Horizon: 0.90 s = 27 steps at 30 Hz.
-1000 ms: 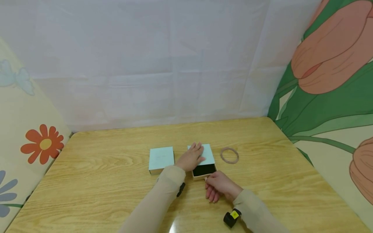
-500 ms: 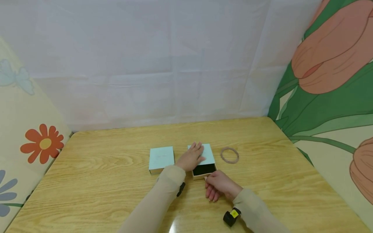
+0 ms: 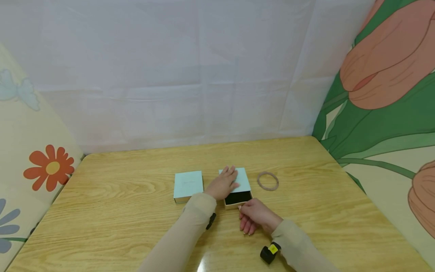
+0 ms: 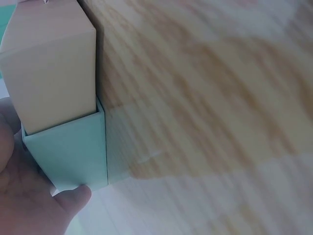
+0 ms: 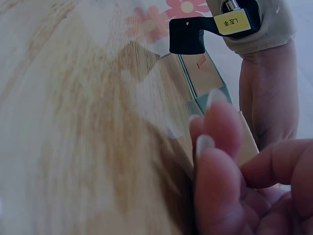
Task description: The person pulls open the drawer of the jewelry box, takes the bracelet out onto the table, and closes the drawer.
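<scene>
Two pale blue-green drawer boxes lie on the table. On the right one, the cream drawer (image 4: 56,83) stands partly out of its sleeve (image 3: 243,179) toward me, showing a dark interior. My left hand (image 3: 221,184) rests on top of that sleeve, fingers extended; in the left wrist view one digit lies over the sleeve's side. At the drawer's front rim, my right hand (image 3: 255,216) pinches with thumb and index finger, its other fingers curled; what lies between the fingertips is hidden. The second box (image 3: 188,183), left of my left hand, is closed.
To the right of the boxes lies a brownish-pink bangle (image 3: 268,189). The wood-grain table (image 3: 129,226) ends at a white cloth backdrop (image 3: 170,94), with flower-painted panels on both sides. A black wrist camera mount (image 3: 268,255) hangs by my right cuff.
The drawer's front has shifted very slightly inward, away from me, and my right hand has moved with it. My left hand, the other box and the bangle are still.
</scene>
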{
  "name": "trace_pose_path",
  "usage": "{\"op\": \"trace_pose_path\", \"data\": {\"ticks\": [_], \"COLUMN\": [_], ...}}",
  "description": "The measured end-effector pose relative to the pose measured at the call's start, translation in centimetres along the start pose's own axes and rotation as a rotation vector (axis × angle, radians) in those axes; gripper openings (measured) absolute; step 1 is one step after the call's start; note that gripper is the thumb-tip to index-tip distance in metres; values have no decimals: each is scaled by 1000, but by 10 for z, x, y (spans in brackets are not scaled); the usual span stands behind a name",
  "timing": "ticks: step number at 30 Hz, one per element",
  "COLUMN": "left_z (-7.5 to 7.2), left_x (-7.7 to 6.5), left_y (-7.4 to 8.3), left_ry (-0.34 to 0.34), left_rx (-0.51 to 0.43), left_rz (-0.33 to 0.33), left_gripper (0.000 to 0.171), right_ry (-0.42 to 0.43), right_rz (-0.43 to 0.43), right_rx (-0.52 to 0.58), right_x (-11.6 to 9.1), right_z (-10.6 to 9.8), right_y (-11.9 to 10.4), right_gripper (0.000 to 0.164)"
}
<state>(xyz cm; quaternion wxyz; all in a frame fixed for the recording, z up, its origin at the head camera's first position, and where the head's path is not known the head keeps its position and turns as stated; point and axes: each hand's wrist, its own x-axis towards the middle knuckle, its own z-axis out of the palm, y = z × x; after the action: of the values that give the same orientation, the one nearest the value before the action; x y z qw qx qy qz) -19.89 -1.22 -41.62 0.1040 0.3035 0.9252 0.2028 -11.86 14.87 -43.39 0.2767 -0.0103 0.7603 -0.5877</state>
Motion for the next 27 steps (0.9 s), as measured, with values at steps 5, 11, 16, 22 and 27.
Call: {"op": "trace_pose_path", "data": {"ticks": [5,11,16,22,27], "left_z": [1,0,-2,-1,0], "left_x": [1,1,-1,0,0], "left_y": [-1,0,1,0,0], "left_ry": [-1,-1,4,3,6], "left_rx": [4,3,1,7,10], "left_rz": [1,-1,3,5,9], "left_gripper": [55,55,54,54,54], "right_ry": [-1,2,11,7,6], "right_rz": [1,-5,3,0,-2], "right_rx": [6,8,8,5,2], "right_x": [0,-1,-1,-1,-1], "right_z": [0,1,1,1,0], "right_y": [0,-1,-2,-1,-1], "right_gripper": [31,30,29,30,31]}}
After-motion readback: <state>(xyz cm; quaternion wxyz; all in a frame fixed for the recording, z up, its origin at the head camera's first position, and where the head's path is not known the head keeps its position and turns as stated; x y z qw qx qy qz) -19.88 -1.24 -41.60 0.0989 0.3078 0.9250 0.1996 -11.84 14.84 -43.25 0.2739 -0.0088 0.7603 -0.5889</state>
